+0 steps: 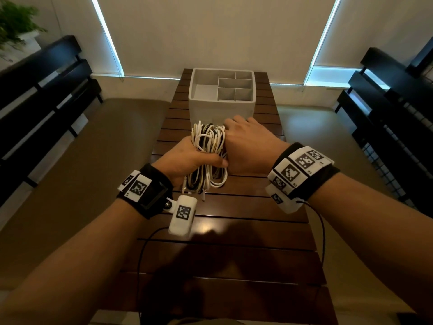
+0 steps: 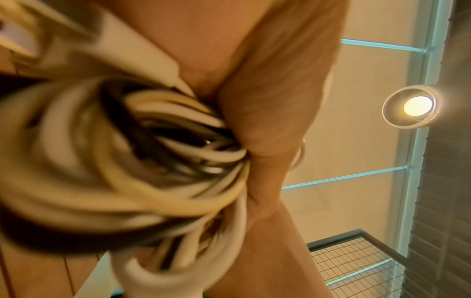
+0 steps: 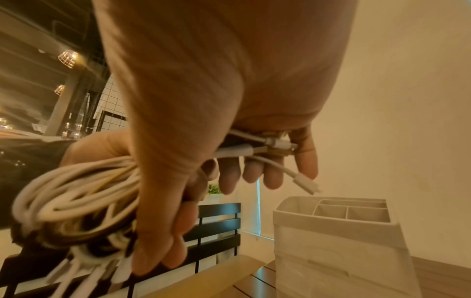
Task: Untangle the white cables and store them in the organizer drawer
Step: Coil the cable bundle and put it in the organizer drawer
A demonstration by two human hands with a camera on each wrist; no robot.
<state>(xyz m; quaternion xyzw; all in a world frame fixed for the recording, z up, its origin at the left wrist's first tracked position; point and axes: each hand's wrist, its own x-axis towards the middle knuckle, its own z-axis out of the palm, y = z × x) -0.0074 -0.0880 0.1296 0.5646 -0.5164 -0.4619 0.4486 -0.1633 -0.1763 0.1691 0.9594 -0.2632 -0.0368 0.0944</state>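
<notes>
A bundle of looped white and black cables [image 1: 208, 141] hangs just above the dark wooden table [image 1: 234, 233]. My left hand [image 1: 187, 158] grips its middle, with the thumb lying across the loops. The left wrist view shows the same coils [image 2: 127, 161], blurred against the palm [image 2: 267, 100]. My right hand [image 1: 246, 141] reaches in from the right, its fingers hidden behind the bundle. In the right wrist view its fingers [image 3: 254, 173] curl round several white plug ends [image 3: 267, 146], and one connector [image 3: 305, 183] sticks out below. The white divided organizer [image 1: 220, 109] stands just beyond, its compartments bare.
Black slatted benches stand on the left [image 1: 35, 102] and the right [image 1: 386, 102] of the narrow table. A potted plant [image 1: 14, 22] sits at the far left. A thin black wire [image 1: 140, 254] from the wrist units crosses the near table.
</notes>
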